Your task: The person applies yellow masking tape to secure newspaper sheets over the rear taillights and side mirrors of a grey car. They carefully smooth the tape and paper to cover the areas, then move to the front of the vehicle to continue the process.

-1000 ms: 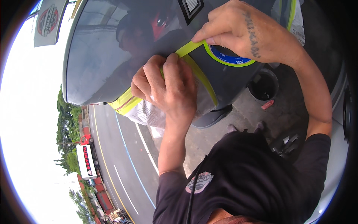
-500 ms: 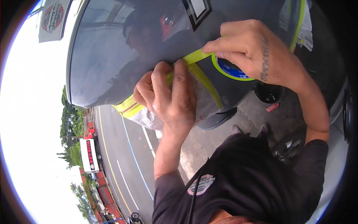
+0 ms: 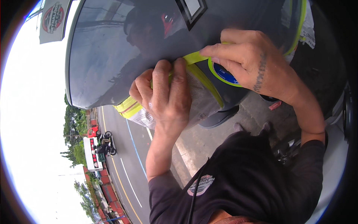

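Note:
A glossy dark grey curved panel [image 3: 104, 63], apparently a vehicle's, fills the upper view. My left hand [image 3: 166, 99] is bent against its lower edge, fingertips pressing on a yellow-green masking tape strip [image 3: 194, 58]; its thumb is hidden. The strip runs taut to a masking tape roll [image 3: 223, 74] with a blue printed core. My right hand [image 3: 257, 63] grips that roll, thumb and forefinger pinching where the strip comes off. Below my left hand hangs translucent masking sheet [image 3: 201, 95], edged with the same tape. More tape and sheet border the panel at upper right.
At left lies a road [image 3: 128, 164] with a motorcycle [image 3: 107, 143] and rider beside a red-and-white truck [image 3: 92, 153]. A signboard [image 3: 54, 20] hangs at upper left. A small red object [image 3: 275, 105] rests on the concrete, right of my feet. A white surface [image 3: 333, 168] borders the right.
My right hand and the tape roll have shifted slightly down and left in view. My left hand keeps pressing the strip. A motorcycle has appeared beside the truck.

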`<state>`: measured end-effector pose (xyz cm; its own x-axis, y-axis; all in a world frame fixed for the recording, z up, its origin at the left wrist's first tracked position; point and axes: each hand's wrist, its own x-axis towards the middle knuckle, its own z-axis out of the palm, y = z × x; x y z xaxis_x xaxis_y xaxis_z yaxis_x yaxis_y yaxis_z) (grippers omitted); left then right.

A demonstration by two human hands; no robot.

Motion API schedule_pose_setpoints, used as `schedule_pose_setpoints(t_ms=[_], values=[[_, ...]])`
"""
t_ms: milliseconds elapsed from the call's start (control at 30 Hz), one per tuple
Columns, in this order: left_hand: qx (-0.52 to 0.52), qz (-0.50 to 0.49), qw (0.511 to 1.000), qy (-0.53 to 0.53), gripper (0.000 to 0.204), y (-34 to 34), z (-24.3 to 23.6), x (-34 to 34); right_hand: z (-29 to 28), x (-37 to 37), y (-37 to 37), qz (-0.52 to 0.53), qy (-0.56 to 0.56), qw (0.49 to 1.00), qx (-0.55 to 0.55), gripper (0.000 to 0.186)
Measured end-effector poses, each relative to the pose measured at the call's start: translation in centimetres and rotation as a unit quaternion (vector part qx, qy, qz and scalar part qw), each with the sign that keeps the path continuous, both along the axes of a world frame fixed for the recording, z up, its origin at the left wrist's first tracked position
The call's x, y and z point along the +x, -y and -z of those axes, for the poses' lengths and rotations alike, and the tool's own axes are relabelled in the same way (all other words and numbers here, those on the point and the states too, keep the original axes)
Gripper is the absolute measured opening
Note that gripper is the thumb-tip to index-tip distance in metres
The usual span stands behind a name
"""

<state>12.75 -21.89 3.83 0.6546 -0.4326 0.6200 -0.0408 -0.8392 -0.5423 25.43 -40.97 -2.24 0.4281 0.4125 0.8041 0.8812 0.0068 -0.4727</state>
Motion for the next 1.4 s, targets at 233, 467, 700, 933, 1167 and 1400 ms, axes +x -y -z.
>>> schedule_pose_setpoints(t_ms=[233,467,700,933,1167,1400], values=[[0.035,-0.008,0.999,-0.036,0.036,0.1,-1.0,0.0,0.8,-1.4,-0.4,0.020,-0.043,0.999,-0.002,0.027],[0.060,-0.010,0.997,-0.051,0.037,-0.1,-1.5,-0.1,1.6,-3.3,-1.6,0.044,-0.078,0.996,0.014,0.029],[0.069,-0.005,0.994,-0.080,0.039,-0.4,-2.1,-0.4,1.8,-4.1,-2.1,0.054,-0.092,0.994,0.015,0.028],[0.109,-0.026,0.984,-0.136,0.039,0.1,-3.4,-0.5,1.9,-4.3,-2.4,0.059,-0.099,0.993,0.021,0.029],[0.147,-0.036,0.971,-0.187,0.036,1.0,-4.7,-0.1,2.3,-4.4,-2.4,0.058,-0.118,0.990,0.047,0.029],[0.193,-0.031,0.961,-0.195,0.036,0.9,-5.2,0.0,2.6,-4.4,-2.6,0.037,-0.140,0.985,0.093,0.025]])
